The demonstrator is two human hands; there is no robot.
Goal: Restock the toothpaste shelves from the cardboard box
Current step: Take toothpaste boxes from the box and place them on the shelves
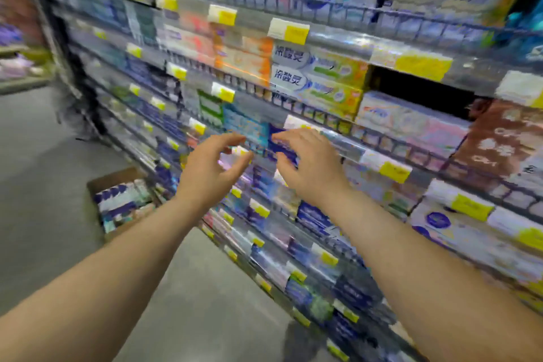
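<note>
Your bare forearms come in from the two bottom corners and converge mid-frame, both stretched out toward the shelves (340, 38). Your left hand (210, 169) is turned on edge, thumb lowest. Its fingers (232, 138) are loosely spread and bent, closed round nothing. Your right hand (310, 164) shows its back, and its fingers (283, 137) are also spread and hooked, tips pointing left toward the other hand. The two hands are near each other but apart.

Below and left of your left forearm, the box (116, 178) sits open on the floor (44, 156), close against the foot of the shelves. It is filled with blue-and-white packs (123, 203), and your forearm cuts off its near corner.

Beyond your fingertips is a blue pack (280, 146) behind the shelf rail. Motion blur keeps you from telling whether your right fingers touch it.

Farther up, the shelf packs (317, 70) stand in rows behind yellow price tags (289, 30). Most of their printing is smeared past reading, and the far left end of the aisle is a blur.
</note>
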